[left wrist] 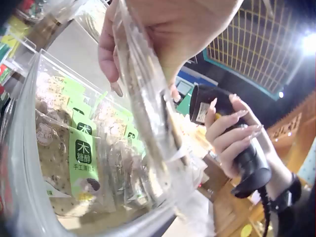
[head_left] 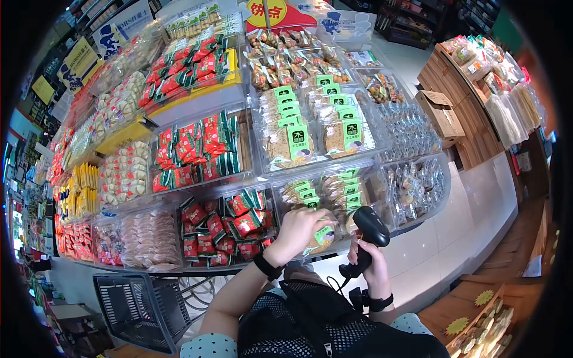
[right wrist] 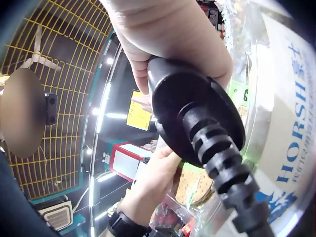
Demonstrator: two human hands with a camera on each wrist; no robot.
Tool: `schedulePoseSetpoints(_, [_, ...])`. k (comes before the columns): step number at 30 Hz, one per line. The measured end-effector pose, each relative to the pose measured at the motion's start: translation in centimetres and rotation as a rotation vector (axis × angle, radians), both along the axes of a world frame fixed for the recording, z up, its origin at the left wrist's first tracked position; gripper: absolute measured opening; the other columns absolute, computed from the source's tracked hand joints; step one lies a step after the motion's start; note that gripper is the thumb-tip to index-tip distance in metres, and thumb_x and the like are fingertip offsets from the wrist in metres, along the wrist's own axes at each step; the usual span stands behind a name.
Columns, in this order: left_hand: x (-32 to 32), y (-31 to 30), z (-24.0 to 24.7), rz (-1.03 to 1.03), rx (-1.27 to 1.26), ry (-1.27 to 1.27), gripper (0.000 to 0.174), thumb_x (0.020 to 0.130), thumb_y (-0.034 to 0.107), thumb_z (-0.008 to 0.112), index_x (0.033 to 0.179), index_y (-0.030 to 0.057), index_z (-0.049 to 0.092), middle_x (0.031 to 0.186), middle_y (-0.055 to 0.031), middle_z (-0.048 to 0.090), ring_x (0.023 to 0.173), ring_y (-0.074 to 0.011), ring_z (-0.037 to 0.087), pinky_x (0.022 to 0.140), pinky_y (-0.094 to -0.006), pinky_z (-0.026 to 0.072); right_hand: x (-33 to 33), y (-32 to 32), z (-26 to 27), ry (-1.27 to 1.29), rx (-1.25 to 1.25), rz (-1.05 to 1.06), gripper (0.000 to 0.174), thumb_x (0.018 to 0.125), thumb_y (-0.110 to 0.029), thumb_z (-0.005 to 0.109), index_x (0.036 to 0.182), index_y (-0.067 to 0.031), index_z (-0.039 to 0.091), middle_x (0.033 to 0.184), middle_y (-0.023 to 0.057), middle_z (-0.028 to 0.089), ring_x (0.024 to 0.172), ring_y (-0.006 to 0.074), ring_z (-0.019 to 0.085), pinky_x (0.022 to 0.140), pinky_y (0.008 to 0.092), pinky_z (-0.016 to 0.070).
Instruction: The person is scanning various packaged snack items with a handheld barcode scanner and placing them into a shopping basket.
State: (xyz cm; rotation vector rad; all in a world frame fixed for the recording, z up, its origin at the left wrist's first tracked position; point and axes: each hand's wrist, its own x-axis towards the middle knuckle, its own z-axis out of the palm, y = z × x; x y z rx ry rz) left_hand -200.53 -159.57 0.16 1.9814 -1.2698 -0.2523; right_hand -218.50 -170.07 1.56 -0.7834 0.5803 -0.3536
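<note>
The left hand (head_left: 298, 231) pinches a clear packet with a green label (head_left: 324, 234) over the lower front bin; in the left wrist view that packet (left wrist: 150, 98) hangs edge-on below the fingers. Curled round the handle of a black handheld scanner (head_left: 371, 227), the right hand (head_left: 375, 265) is just right of the packet. The scanner's head points up toward the shelf in the head view. In the right wrist view its handle base and coiled cord (right wrist: 217, 153) cover much of the hand. Similar green-labelled packets (left wrist: 81, 158) stand in rows in a clear bin.
Clear bins of red-and-green packets (head_left: 200, 143) lie to the left, with twist-wrapped packets (head_left: 412, 185) at the right. A grey basket (head_left: 140, 307) is low at the left. An open cardboard box (head_left: 440, 116) and wooden shelving (head_left: 471, 119) stand at the right.
</note>
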Motion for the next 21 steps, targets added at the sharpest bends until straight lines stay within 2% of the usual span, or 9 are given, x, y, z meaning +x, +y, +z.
schedulePoseSetpoints(2, [0.0,-0.3,0.4,-0.088,0.081,-0.196,0.029,0.074,0.033,0.062,0.093,0.0115,0.064,0.07,-0.0084,0.061,0.069,-0.0231,0.061,0.059,-0.0308,0.0452,0.0,0.3,0.2,0.004,-0.003,0.016,0.031,0.081,-0.012,0.054,0.106,0.0039,0.045,0.058,0.007,0.05,0.05,0.015,0.049,0.051,0.0255,0.0395])
schedulePoseSetpoints(3, [0.2,-0.2,0.8,-0.085,0.08,-0.195,0.029,0.074,0.033,0.062,0.093,0.0115,0.064,0.07,-0.0084,0.061,0.069,-0.0231,0.061,0.059,-0.0308,0.0452,0.0,0.5,0.3,0.005,-0.004,0.018,0.031,0.081,-0.012,0.054,0.106,0.0039,0.045,0.058,0.007,0.05,0.05,0.015,0.049,0.051,0.0255,0.0395])
schedulePoseSetpoints(5, [0.7,-0.1,1.2,-0.077,-0.005,-0.451,0.029,0.072,0.031,0.063,0.094,0.0124,0.064,0.07,-0.0057,0.059,0.071,-0.0209,0.059,0.062,-0.0312,0.0439,0.0,1.1,0.3,0.033,-0.001,0.022,0.03,0.081,-0.012,0.054,0.106,0.0036,0.046,0.058,0.0069,0.05,0.05,0.015,0.049,0.051,0.0254,0.0395])
schedulePoseSetpoints(7, [1.2,-0.2,-1.3,-0.131,-0.011,-0.46,0.025,0.072,0.029,0.064,0.091,0.0121,0.062,0.07,-0.004,0.057,0.073,-0.0198,0.058,0.065,-0.0323,0.043,0.2,1.2,0.2,0.048,-0.009,0.046,0.031,0.081,-0.012,0.052,0.107,0.0027,0.044,0.061,0.0067,0.048,0.051,0.0152,0.048,0.052,0.0265,0.039])
schedulePoseSetpoints(9, [0.9,0.5,-4.0,-0.321,0.249,-0.382,0.021,0.073,0.026,0.064,0.086,0.0104,0.061,0.071,-0.0041,0.057,0.074,-0.0209,0.057,0.066,-0.0333,0.0429,0.7,1.6,0.2,0.061,-0.021,0.077,0.031,0.082,-0.012,0.051,0.108,0.0018,0.043,0.064,0.0066,0.047,0.051,0.0155,0.046,0.053,0.0276,0.0385])
schedulePoseSetpoints(11, [0.7,1.5,-5.7,-0.341,0.311,-0.39,0.02,0.07,0.021,0.064,0.085,0.0085,0.059,0.074,-0.0041,0.057,0.08,-0.0208,0.055,0.07,-0.0327,0.0417,1.5,2.4,0.7,0.089,-0.052,0.078,0.03,0.082,-0.012,0.051,0.107,0.002,0.043,0.061,0.0065,0.046,0.05,0.0155,0.046,0.052,0.0275,0.0387])
schedulePoseSetpoints(15, [0.8,3.6,-2.1,-0.202,0.348,-0.557,0.026,0.067,0.013,0.061,0.091,0.0041,0.059,0.083,-0.0062,0.054,0.087,-0.0202,0.05,0.075,-0.0311,0.038,3.1,4.2,1.3,0.079,-0.053,0.113,0.03,0.081,-0.011,0.054,0.107,0.0022,0.045,0.058,0.0063,0.049,0.051,0.0153,0.048,0.052,0.0264,0.0397])
schedulePoseSetpoints(17, [0.8,5.4,-1.9,-0.05,0.179,-0.542,0.031,0.068,0.013,0.062,0.096,0.003,0.057,0.086,-0.0069,0.053,0.087,-0.0209,0.05,0.076,-0.0318,0.0382,3.9,5.4,1.4,0.076,-0.053,0.147,0.03,0.081,-0.011,0.054,0.107,0.0025,0.045,0.057,0.0067,0.049,0.05,0.0156,0.048,0.051,0.0264,0.0394])
schedulePoseSetpoints(21, [0.8,12.7,1.9,0.011,-0.093,-0.168,0.03,0.078,0.02,0.062,0.104,0.006,0.056,0.104,-0.008,0.052,0.098,-0.024,0.05,0.085,-0.0366,0.0388,5.7,8.2,1.9,0.105,-0.062,0.197,0.032,0.08,-0.011,0.055,0.107,0.003,0.044,0.058,0.007,0.048,0.049,0.0158,0.047,0.05,0.0268,0.0397])
